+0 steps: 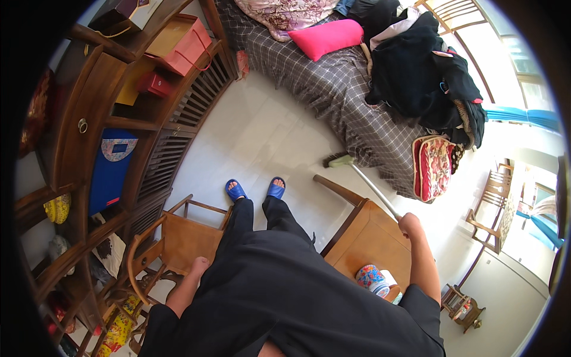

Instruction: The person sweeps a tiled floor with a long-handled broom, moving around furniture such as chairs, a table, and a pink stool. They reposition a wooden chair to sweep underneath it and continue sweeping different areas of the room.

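Observation:
My right hand (408,225) is closed round the upper end of a broom's pale handle, above the wooden table. The broom (372,186) slants away to the far left; its light green head with dark bristles (337,160) rests at the floor beside the bed's hanging cover. My left hand (201,263) hangs at my side next to the wooden armchair (189,233), its fingers curled in, with nothing seen in it. Blue slippers (235,190) are on my feet, on the pale floor between the cabinet and the bed.
A dark wooden cabinet (77,149) with boxes lines the left. The bed (333,113) with a checked cover holds a pink pillow (328,39) and piled dark clothes (410,65). The wooden table (372,238) on my right carries a flowered jar (371,278).

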`<state>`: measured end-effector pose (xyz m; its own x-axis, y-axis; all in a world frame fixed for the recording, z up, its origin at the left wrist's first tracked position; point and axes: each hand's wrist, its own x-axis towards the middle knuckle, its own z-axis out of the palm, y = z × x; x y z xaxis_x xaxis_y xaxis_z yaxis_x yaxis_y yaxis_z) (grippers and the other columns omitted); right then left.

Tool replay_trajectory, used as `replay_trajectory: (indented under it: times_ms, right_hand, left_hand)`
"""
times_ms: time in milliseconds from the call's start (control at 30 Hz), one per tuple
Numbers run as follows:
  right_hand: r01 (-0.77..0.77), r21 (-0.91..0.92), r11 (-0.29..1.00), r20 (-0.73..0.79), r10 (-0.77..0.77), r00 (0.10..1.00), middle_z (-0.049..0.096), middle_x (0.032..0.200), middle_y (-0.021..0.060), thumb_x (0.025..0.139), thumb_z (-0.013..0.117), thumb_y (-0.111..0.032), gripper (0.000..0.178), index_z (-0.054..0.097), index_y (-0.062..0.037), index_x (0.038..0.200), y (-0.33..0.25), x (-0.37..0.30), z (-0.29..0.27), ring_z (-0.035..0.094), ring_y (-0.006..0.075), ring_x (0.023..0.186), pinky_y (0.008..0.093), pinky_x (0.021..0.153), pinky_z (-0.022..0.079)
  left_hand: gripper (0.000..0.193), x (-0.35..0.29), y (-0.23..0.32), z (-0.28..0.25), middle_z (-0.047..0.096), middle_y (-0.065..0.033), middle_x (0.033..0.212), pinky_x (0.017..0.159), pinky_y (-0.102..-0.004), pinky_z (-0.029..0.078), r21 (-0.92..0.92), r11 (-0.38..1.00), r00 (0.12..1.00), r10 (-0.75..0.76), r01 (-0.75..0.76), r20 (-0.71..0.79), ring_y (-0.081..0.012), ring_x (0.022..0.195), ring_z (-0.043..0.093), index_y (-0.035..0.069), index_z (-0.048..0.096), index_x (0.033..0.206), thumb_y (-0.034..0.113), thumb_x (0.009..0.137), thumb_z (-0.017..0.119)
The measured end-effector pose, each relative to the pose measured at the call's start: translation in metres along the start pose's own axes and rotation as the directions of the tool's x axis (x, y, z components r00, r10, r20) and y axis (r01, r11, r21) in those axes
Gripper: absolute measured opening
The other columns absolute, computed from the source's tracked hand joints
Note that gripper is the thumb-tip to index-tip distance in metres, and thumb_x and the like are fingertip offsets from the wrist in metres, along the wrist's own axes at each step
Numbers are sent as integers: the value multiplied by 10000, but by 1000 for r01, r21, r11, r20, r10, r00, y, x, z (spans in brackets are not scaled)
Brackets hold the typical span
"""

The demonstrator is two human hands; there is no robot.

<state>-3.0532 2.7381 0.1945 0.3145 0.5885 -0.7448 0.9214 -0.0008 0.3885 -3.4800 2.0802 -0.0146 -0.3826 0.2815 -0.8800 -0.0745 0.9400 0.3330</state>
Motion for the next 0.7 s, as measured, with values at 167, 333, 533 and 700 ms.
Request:
replay_trajectory:
  times_ms: [167,333,533,700]
  right_hand:
    - [292,-196,936,-145,-322,935,672,874,227,933,496,-381,452,670,36,929,-37,-26,5,664,352,804,438,735,522]
    - [507,-189,841,-107,-530,841,667,1001,204,937,450,-401,452,673,-12,992,-165,-24,10,642,358,928,442,831,500]
    - [555,-267,788,-136,-601,788,688,1008,131,931,475,-294,307,667,-67,1009,-258,16,57,669,282,934,375,791,535]
    - [511,-448,734,-101,-610,786,704,1004,84,905,511,-214,215,692,-137,991,-216,35,38,693,223,896,358,718,551]
  left_hand:
    - [202,-9,15,0,474,-112,541,528,-346,410,39,992,993,117,-117,-19,-131,542,494,-15,567,638,145,759,587]
    - [267,17,-58,7,551,-123,594,578,-339,443,224,971,997,74,-77,25,-117,619,555,-13,620,692,236,783,653]
    - [320,-29,-1,-12,612,-127,646,619,-325,466,107,994,999,-37,34,22,-119,662,592,-7,663,749,307,807,680]
    - [309,-30,-13,-19,623,-136,655,639,-337,472,220,970,992,-119,106,46,-171,656,614,-9,672,763,297,802,686]
